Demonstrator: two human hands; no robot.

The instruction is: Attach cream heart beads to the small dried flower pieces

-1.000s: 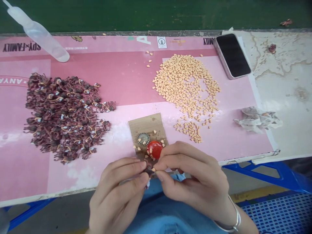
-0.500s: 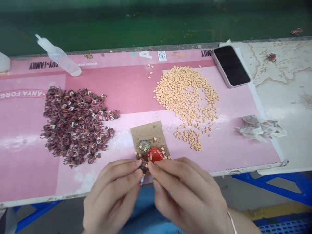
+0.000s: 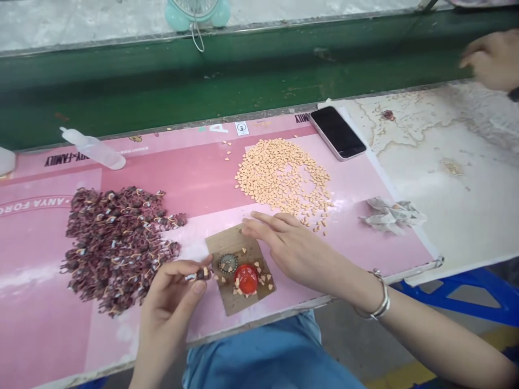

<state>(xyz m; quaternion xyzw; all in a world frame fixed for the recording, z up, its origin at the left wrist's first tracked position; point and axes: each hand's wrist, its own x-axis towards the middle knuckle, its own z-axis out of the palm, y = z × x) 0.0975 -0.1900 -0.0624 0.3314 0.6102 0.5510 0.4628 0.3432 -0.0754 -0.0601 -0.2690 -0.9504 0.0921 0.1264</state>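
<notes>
My left hand pinches a small dark figurine with a beige piece on it, between thumb and fingers, just left of a brown board. On the board rest a red shallow cap and a grey crimped bottle cap, with several beige heart-like pieces scattered around them. My right hand is palm down with fingers stretched out over the board's upper right edge, holding nothing visible. Beyond it spreads a heap of small beige pieces, partly hidden by the hand. A pile of dark reddish figurines lies at left.
A translucent squeeze bottle lies at the back left. Further right are a phone and a crumpled tissue. A green ledge runs behind, with a fan above it. Another person's hand appears at upper right.
My hands have come apart. The left has moved left with the figurine; the right has left it and reached forward, its fingers now stretched out. The view has shifted, showing the fan and another person's hand.
</notes>
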